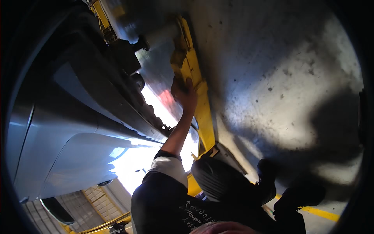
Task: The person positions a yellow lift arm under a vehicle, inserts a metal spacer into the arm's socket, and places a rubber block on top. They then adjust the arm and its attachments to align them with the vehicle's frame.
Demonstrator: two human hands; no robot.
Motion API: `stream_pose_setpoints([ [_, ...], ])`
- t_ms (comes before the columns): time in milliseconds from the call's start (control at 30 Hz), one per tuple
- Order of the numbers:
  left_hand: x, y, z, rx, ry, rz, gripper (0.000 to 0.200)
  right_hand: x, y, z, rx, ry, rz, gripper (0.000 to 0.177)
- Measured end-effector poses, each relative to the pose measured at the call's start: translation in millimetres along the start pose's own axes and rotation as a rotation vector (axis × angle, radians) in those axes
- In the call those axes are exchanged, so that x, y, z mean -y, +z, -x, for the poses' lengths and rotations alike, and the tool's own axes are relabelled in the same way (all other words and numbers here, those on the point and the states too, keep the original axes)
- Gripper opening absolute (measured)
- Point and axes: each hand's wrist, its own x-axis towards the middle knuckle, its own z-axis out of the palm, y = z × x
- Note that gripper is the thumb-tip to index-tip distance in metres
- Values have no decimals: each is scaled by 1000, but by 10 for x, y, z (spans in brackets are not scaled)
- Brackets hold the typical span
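Yellow metal arm, silvery-blue car body — black shirt with white lettering, yellow floor line

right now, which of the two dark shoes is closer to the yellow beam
The shoe on the picture's left; the other shoe sits farther right, farther from the yellow beam.

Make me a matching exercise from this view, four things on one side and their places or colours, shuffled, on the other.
Things
1. Left hand
2. Car body
3. Shoes
4. Painted stripe

Places or colours
A. Black, at the ends of the legs
B. Yellow, along the floor
C. Against the yellow metal beam
D. Pale and glossy, on the left of the picture

Right pairs: 1-C, 2-D, 3-A, 4-B
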Motion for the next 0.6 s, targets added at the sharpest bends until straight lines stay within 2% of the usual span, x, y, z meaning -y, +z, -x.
stream_pose_setpoints([
  [33, 125, 44, 44, -13, -57, 1, 62, 58, -17, -39, -14, 22, -31, 65],
  [67, 191, 59, 50, 5, -75, 2, 64, 114, -95, -42, 70, 90, -53, 68],
  [100, 190, 50, 30, 28, -89, -2, 66, 161, 25, -25, -79, 183, -31, 65],
  [133, 195, 48, 25, 14, -68, 21, 66, 184, 18, 26, -93, 191, -1, 65],
  [267, 173, 43, 44, 15, -78, -40, 66, 210, -26, 154, 56, 447, -391, 52],
  [300, 130, 29, 36, 6, -68, -64, 66, 178, -64, 156, 47, 449, -381, 52],
  [367, 55, 3, 39, 0, -75, -53, 67, 114, -140, 160, 209, 330, -51, 52],
  [533, 218, 68, 48, -50, -46, -16, 69, 202, -216, 76, 173, 360, -91, 53],
  [600, 249, 65, 46, 0, -60, 53, 70, 194, -199, 90, 165, 371, -99, 53],
])
